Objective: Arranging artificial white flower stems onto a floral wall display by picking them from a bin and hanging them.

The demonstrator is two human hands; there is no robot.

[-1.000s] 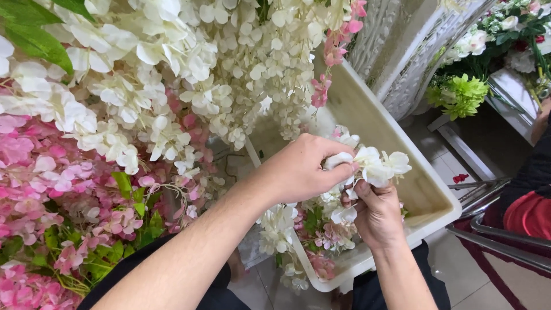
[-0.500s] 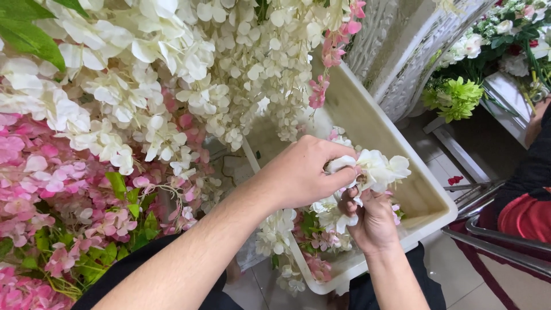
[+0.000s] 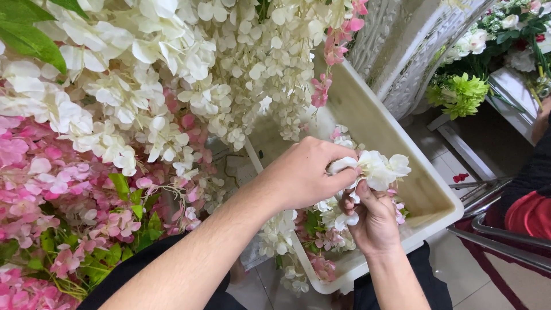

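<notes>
left hand | fingers pinch white flower | right hand grips it below (over tray)

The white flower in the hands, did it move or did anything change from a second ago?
Hardly anything changed. The left hand still pinches the white flower from above, and the right hand still holds it from below, over the cream tray. The flower's petals only shifted a little between the fingers. Nothing was let go or picked up. The tray and the pink and white blossoms stayed where they were.
</notes>
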